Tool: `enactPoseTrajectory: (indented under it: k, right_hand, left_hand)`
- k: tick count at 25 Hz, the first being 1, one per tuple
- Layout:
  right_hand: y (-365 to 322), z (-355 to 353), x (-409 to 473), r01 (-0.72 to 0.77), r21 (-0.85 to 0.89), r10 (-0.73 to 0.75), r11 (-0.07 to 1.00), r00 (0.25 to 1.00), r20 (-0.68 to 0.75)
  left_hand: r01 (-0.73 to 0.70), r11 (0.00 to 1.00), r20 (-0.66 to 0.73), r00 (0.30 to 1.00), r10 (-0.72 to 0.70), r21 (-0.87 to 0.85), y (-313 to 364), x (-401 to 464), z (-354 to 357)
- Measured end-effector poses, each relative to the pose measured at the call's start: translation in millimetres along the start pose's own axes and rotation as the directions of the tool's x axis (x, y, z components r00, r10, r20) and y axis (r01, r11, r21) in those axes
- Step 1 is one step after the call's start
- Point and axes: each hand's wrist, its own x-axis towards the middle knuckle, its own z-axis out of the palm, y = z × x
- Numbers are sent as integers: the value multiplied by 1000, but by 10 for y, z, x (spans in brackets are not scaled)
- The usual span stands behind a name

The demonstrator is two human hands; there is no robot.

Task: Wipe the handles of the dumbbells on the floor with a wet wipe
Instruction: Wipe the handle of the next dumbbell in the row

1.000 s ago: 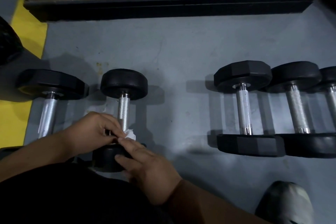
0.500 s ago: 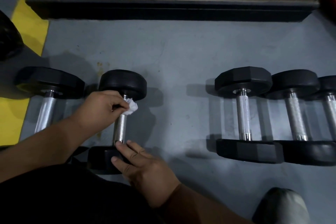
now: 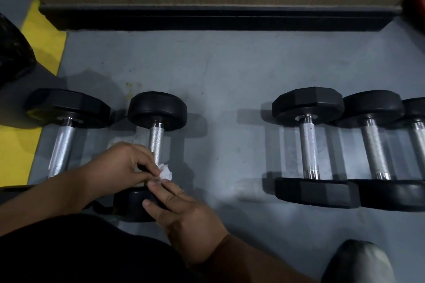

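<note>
1. My left hand has its fingers curled around a crumpled white wet wipe and presses it against the near end of a dumbbell handle.
2. That round-headed dumbbell lies on the grey floor, second from the left. Its long axis runs far to near, with one black head toward the wall and the other head just in front of me.
3. My right hand rests on that near head, fingers fairly straight and holding nothing; its fingertips touch the wipe's lower edge.
4. Just to the left lies another dumbbell, its near end hidden behind my left forearm. Its handle tilts slightly, far end to the right.
5. Well apart to the right, three more dumbbells sit side by side with heads touching: a hexagonal one, then a round one, and a third cut off by the frame edge. All point far to near as well.
6. A shoe shows at the near right corner, and a yellow floor strip runs along the left.
</note>
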Motion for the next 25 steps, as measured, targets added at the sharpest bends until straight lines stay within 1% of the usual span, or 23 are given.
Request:
enactPoseTrajectory:
  k: [3, 6, 8, 10, 12, 13, 16, 18, 19, 20, 21, 23, 25]
  right_hand:
    - [-3, 8, -5, 1, -3, -1, 1000, 1000, -11]
    - [8, 24, -31, 25, -18, -26, 1000, 999, -38]
    - [24, 53, -43, 42, -57, -46, 998, 997, -68]
    - [31, 74, -40, 50, -99, -60, 994, 993, -97]
    - [51, 69, -31, 54, -112, -65, 992, 993, -95]
    - [69, 62, -23, 61, -123, -73, 991, 993, -94]
    - [105, 56, -12, 85, -136, -98, 987, 991, -88]
    - [106, 64, -23, 90, -138, -102, 986, 991, -85]
    - [102, 72, -24, 88, -135, -99, 987, 992, -81]
    - [105, 75, -18, 85, -127, -96, 988, 992, -77]
    - [110, 76, -15, 85, -124, -95, 989, 993, -73]
    - [108, 81, -11, 87, -121, -95, 989, 994, -57]
    - [103, 77, -18, 79, -111, -84, 991, 996, -40]
  left_hand:
    - [-51, 998, -122, 991, 54, 28, 18, 143, -26]
    - [-67, 995, -262, 961, 86, 79, -48, 321, -72]
    - [-37, 996, -350, 935, 62, 80, -60, 376, -61]
    - [-7, 1000, -401, 916, 15, 24, -30, 337, -27]
    - [2, 999, -373, 928, -17, -41, -16, 250, 10]
    - [5, 998, -326, 945, -25, -61, -17, 198, 18]
    - [16, 999, -95, 995, -21, -44, -34, 64, 3]
    - [40, 998, 56, 998, -37, -56, -41, 2, -10]
    - [59, 996, 97, 994, -52, -70, -38, -8, -24]
    - [73, 994, 101, 993, -64, -83, -30, 12, -44]
    - [71, 993, 66, 996, -65, -96, -26, 50, -56]
    - [29, 996, -58, 998, -34, -86, -21, 168, -88]
    - [-16, 998, -176, 984, 5, -63, -53, 325, -128]
